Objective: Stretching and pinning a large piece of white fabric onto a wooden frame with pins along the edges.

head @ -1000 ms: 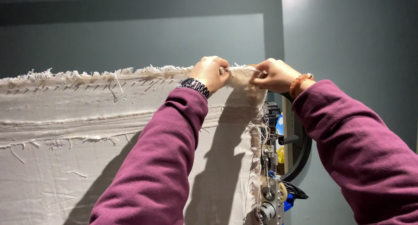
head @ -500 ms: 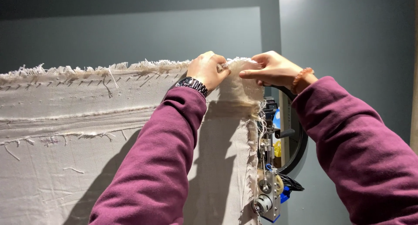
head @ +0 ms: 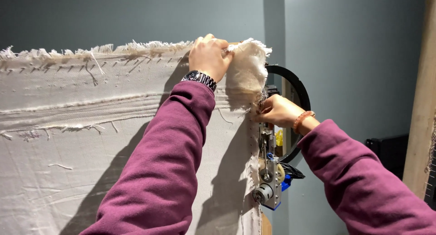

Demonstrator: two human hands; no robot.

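Note:
A large off-white cloth (head: 68,162) with frayed edges is stretched upright over a frame, stapled along its top. My left hand (head: 208,57), with a dark wristwatch (head: 200,78) on the wrist, presses on the cloth's top right corner (head: 247,73), which is folded over and bunched. My right hand (head: 278,111), wearing an orange bead bracelet (head: 302,120), pinches the cloth's right edge just below that bunched corner. Both arms are in maroon sleeves.
A metal tool (head: 269,176) with a motor and blue parts hangs at the frame's right edge below my right hand. A black ring (head: 299,92) sits behind it. A blue-grey wall fills the background, with a pale wooden post (head: 422,126) at far right.
My right hand has dropped from the top corner down to the cloth's right edge. My left hand stays at the top corner. The view has shifted slightly.

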